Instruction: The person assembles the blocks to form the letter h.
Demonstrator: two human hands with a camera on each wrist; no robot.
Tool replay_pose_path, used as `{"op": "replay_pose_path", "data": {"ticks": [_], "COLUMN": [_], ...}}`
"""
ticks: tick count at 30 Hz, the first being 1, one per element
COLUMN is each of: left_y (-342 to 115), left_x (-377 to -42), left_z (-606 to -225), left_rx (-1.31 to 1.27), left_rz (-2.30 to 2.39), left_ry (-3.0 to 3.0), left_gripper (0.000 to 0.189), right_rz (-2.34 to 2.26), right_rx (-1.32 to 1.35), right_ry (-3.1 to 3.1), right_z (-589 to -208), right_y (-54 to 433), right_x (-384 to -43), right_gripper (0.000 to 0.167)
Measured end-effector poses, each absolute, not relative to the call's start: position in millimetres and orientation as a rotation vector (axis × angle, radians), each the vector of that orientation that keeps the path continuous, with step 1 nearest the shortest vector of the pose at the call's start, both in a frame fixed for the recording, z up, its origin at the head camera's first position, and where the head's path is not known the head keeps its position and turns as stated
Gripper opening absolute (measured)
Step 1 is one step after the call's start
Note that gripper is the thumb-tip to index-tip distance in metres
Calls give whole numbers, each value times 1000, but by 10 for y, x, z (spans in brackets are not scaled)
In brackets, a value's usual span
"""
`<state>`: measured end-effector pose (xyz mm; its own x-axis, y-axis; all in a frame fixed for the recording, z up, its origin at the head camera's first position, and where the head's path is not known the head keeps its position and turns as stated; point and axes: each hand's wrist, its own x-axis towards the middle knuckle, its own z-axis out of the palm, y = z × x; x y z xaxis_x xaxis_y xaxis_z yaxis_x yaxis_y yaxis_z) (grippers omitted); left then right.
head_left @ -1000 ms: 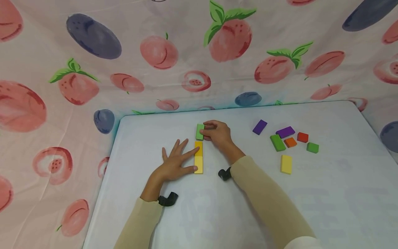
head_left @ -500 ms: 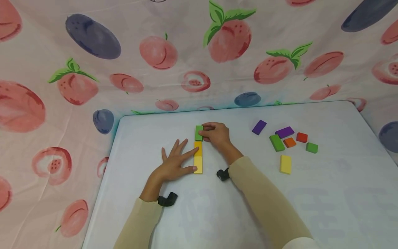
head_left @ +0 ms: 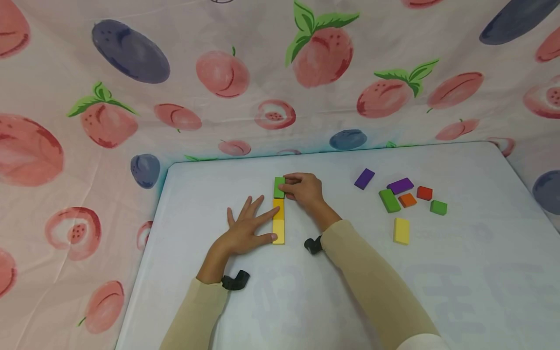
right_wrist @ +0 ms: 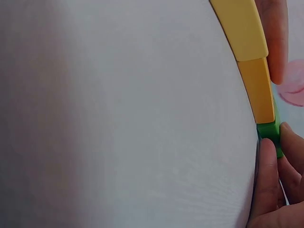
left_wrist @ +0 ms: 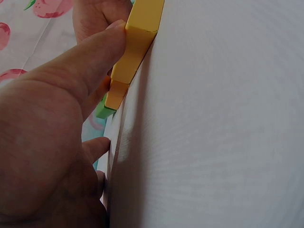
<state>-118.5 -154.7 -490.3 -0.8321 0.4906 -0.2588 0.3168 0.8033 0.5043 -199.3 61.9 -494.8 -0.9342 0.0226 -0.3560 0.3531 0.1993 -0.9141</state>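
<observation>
The right hand [head_left: 306, 189] pinched a green block [head_left: 277, 187] between its thumb and fingers, at the far end of a line of blocks on the white table [head_left: 341, 291]. The thumb covered a bit of that block, and it was hard to tell if it touched the golden block [head_left: 281, 212] next to it. The left hand [head_left: 245, 233] grasped nothing; its fingers were spread wide. Its pointing finger touched the golden block and its thumb touched the pale yellow block [head_left: 279, 227], so their tips hid little parts of both. The right wrist view cut off the pale yellow block at the top. In the left wrist view, only a small piece of the green block peeked out. Well off to the right lay more blocks, like a red block [head_left: 424, 193] and an orange block [head_left: 408, 200]. Both sleeves ran off the bottom of the head view.
</observation>
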Motion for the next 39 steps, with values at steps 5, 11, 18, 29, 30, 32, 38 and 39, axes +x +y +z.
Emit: {"op": "replay_pose_path", "data": {"ticks": [5,11,18,29,30,32,38,39], "left_y": [-1551,-1549,-1550,-1545,-1546,-1548,-1550,-1551], "left_x": [-1187,-1183,-1178,-1171,-1171,-1172,-1178,-1177], "left_z": [-4913,-4903,-4893,-4879,-4879,-4880,-4893,-4895], "left_rx": [611,613,605,605,604,605,615,617], "left_rz": [644,638,643,660,661,663,656,655], "left_ry": [2608,2614,2612,2609,2609,2607,2611,2613], "left_gripper": [72,73,72,72,72,72,72,73], "right_rz": [-1778,-1718,-1617,-1580,-1581,-1588,-1583,-1581], "right_rx": [357,321,274,224,219,212,207,205], "right_ry": [2228,2243,2185,2207,2209,2210,2230,2233], "right_z": [-4945,-4934,-4916,-4899,-4901,-4910,-4927,-4927], "right_y": [619,650,711,726,726,727,722,721], "right_x": [-1996,-2008,-2064,-2056,-2056,-2056,-2053,-2052], "right_gripper": [35,38,45,45,46,46,47,47]}}
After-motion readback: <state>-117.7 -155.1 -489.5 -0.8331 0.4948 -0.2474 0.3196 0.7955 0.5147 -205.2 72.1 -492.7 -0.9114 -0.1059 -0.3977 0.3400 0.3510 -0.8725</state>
